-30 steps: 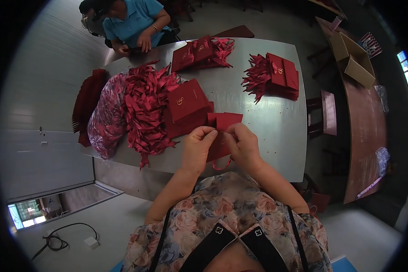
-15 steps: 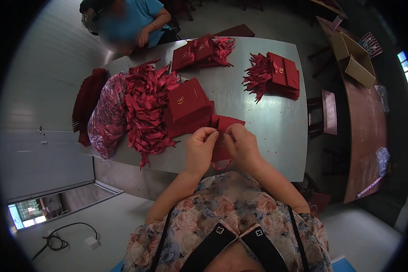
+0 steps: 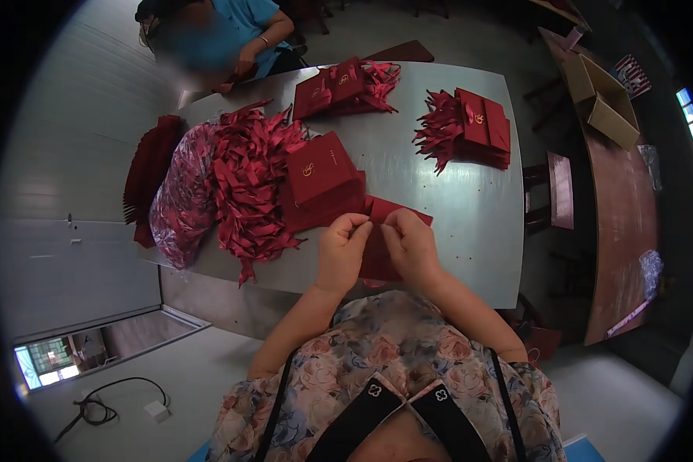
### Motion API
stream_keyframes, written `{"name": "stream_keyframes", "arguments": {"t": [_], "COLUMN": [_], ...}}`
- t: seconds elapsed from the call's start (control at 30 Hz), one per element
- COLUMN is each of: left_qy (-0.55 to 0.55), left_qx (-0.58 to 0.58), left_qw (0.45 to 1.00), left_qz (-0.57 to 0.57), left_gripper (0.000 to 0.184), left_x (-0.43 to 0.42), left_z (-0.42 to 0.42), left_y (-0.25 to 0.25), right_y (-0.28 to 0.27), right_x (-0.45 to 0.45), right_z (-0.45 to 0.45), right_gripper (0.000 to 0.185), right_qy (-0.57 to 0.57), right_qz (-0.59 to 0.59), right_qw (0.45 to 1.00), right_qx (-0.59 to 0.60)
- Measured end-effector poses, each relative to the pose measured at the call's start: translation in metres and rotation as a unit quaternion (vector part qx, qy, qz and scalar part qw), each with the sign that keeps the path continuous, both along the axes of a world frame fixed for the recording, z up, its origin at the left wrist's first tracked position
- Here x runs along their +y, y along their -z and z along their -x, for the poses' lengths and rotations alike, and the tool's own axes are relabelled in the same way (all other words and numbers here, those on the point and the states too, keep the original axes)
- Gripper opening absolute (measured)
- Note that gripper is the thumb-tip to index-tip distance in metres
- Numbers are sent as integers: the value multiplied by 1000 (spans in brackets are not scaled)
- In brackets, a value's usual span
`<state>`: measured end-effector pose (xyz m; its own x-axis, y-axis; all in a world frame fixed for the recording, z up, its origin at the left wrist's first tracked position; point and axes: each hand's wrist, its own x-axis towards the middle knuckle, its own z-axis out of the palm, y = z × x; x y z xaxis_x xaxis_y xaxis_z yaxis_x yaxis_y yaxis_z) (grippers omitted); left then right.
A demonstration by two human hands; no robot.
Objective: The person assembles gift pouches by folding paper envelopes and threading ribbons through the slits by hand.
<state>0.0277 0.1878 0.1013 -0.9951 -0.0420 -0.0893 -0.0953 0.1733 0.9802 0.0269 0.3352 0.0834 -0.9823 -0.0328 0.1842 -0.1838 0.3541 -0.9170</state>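
Near the table's front edge, my left hand point(image 3: 343, 250) and my right hand point(image 3: 410, 245) pinch close together at the upper part of a red paper bag point(image 3: 378, 262). Fingers of both hands are pressed together, and what exactly lies between the fingertips is too small to tell. Part of a red ribbon shows at the bag's lower edge. Just beyond my left hand lies a stack of red bags point(image 3: 323, 173) with gold print. Left of that stack is a large heap of red ribbons point(image 3: 250, 181).
A plastic-wrapped bundle point(image 3: 183, 196) and folded red bags point(image 3: 148, 173) lie at the table's left. Ribboned bag stacks sit at the back point(image 3: 331, 88) and right point(image 3: 483, 129). Across the table point(image 3: 408, 162) sits a person in blue point(image 3: 239, 27). A cardboard box point(image 3: 604, 104) stands far right.
The bag between my hands has shifted and turned, its upper flap now reaching farther right. Less of its ribbon loop shows below. The other person's arm has moved slightly.
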Motion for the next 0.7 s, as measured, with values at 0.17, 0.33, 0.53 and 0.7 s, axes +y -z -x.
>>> {"name": "stream_keyframes", "arguments": {"t": [0.17, 0.33, 0.53, 0.7], "left_qy": [-20, -4, 34, 49], "left_qx": [-107, -27, 144, -112], "left_qw": [978, 999, 980, 973], "left_qz": [-177, -27, 135, -198], "left_gripper": [11, 11, 12, 20], "left_x": [1, 6, 7, -1], "left_z": [-1, -6, -8, -4], "left_y": [8, 6, 7, 9], "right_y": [-3, -5, 10, 12], "right_x": [1, 1, -2, 7], "right_z": [0, -2, 2, 1], "right_gripper": [10, 9, 8, 10], "right_qy": [5, 26, 14, -2], "right_qz": [56, -118, 49, 137], "right_qw": [995, 992, 998, 977], "right_qx": [-87, 47, -49, -163]}}
